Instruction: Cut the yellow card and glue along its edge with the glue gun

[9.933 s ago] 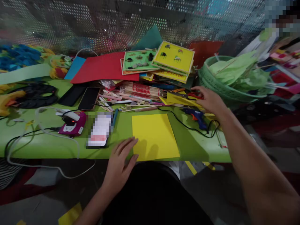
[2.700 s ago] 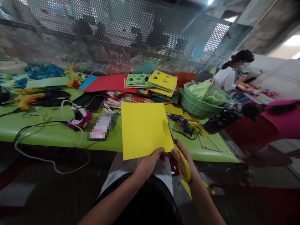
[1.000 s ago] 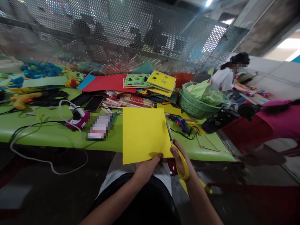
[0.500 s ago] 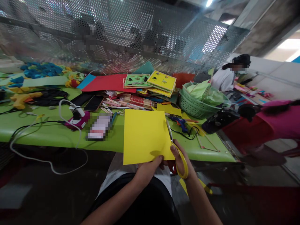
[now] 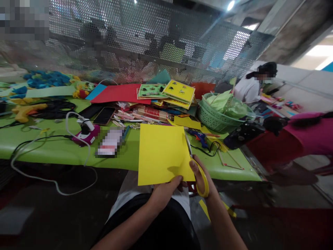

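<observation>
My left hand [image 5: 163,191] pinches the bottom edge of a yellow paper sheet [image 5: 162,154] held upright over my lap in front of the green table [image 5: 52,147]. At the sheet's right edge my right hand [image 5: 201,175] grips yellow-handled scissors [image 5: 199,170], whose blades point up along that edge. Both hands are closed.
The table carries a pink device with white cable [image 5: 84,133], phones [image 5: 104,115], sticks [image 5: 145,114], coloured card sheets [image 5: 119,93], a blue glue gun [image 5: 200,137] and a green basket [image 5: 218,116]. Another person [image 5: 256,86] sits at the far right.
The yellow sheet has sunk a little lower with both hands since a second ago. The scissors stay at its right edge.
</observation>
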{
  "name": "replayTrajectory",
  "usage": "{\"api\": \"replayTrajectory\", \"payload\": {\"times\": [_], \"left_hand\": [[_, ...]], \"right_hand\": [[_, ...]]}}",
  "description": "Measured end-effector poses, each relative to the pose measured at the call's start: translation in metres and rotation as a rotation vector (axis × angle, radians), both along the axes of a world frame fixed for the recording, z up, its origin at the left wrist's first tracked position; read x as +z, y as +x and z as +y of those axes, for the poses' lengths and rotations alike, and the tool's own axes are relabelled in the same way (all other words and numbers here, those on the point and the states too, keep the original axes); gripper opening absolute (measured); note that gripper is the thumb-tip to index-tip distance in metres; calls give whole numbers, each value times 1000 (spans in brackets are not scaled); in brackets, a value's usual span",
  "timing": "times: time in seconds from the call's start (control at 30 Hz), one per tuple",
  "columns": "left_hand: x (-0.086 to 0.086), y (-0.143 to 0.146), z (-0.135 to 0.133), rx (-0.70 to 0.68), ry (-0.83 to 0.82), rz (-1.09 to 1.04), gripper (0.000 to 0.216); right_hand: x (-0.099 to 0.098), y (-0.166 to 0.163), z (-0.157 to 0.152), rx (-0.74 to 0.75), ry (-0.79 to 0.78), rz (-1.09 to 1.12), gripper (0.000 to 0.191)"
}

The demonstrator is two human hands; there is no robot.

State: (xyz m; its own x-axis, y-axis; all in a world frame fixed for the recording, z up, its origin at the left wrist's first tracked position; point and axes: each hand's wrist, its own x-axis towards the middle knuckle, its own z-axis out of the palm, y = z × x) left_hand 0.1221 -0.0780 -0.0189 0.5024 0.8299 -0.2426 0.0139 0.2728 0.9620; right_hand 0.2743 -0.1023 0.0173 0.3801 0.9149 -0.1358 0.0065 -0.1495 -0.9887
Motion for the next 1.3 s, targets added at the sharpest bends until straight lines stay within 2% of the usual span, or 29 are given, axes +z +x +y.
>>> {"api": "replayTrajectory", "payload": {"times": [0.3,0.53,0.7,1.03,1.3], "left_hand": [[7,1,-4,-11,-18,19,36],[10,0,-4,-27,-23,14,35],[12,0,-7,-43,-8,11,34],[4,2,-6,-75,-12,-4,39],[13,2,-11,-56,-70,-39,35]], "right_hand": [[3,6,2,85,17,8,54],[1,5,5,15,35,5,53],[5,5,5,42,20,20,51],[-1,5,9,17,9,31,57],[1,8,12,29,39,57,50]]}}
